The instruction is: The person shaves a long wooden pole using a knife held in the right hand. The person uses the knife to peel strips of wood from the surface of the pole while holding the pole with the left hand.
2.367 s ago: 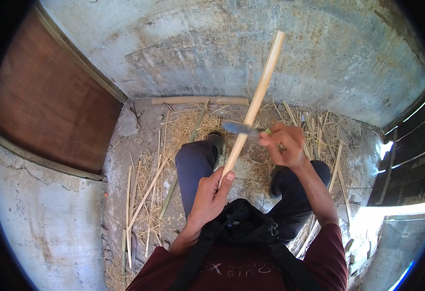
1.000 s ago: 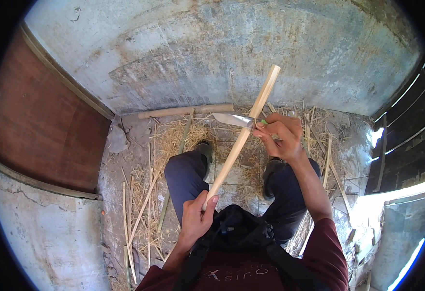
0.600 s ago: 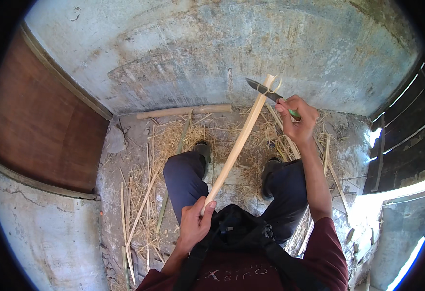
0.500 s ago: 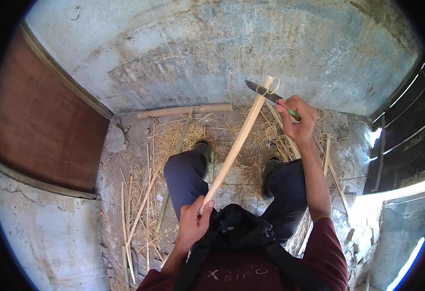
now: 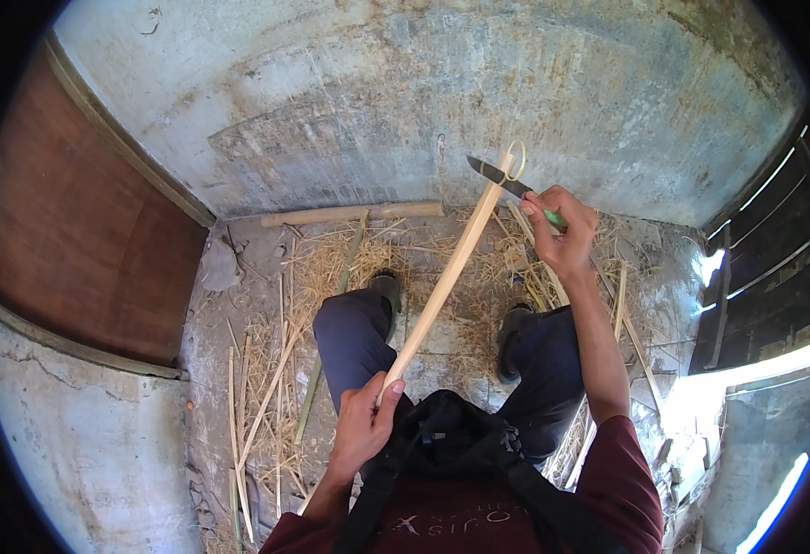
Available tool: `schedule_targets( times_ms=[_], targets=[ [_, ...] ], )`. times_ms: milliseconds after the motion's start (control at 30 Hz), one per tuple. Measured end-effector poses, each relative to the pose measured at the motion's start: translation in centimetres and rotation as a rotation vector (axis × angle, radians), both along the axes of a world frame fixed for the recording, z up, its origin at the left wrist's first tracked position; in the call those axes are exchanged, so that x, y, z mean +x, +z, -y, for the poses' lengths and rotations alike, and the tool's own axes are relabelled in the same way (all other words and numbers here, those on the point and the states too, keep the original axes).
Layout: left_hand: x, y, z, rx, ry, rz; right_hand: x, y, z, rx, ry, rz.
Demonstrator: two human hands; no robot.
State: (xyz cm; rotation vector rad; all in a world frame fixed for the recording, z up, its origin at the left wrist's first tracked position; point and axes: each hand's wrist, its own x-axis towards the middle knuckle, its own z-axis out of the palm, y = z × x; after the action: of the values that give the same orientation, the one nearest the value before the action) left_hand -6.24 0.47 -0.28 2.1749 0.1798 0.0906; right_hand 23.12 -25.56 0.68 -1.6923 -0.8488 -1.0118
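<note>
My left hand (image 5: 364,425) is wrapped around the near end of a pale wooden stick (image 5: 447,277), which slants away from it, up and to the right. My right hand (image 5: 566,231) grips a green-handled knife (image 5: 488,170), its blade crossing the stick's far end, just left of my fingers. A thin curled shaving (image 5: 523,162) loops above that hand; whether it's attached, I can't quite make out. Straw (image 5: 329,263) litters the floor (image 5: 216,328) beyond my left hand.

Maroon T-shirt (image 5: 608,489) with short sleeves; over it, a black strapped bag (image 5: 447,411), its dark webbing straps (image 5: 562,517) trailing from both sides. Pale lettering (image 5: 451,523) below the bag; navy trousers (image 5: 354,334) and dark footwear (image 5: 386,292) beyond it.
</note>
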Motion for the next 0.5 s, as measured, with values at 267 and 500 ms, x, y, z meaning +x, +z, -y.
schedule_targets(
  times_ms=[267, 500],
  targets=[
    [-0.3, -0.3, -0.5, 0.009, -0.04, -0.029, 0.3, 0.7, -0.2, -0.104, 0.053, 0.052],
    [-2.2, -0.8, -1.7, -0.041, 0.012, -0.024, 6.6, -1.8, 7.9, 0.15, -0.364, -0.125]
  ],
)
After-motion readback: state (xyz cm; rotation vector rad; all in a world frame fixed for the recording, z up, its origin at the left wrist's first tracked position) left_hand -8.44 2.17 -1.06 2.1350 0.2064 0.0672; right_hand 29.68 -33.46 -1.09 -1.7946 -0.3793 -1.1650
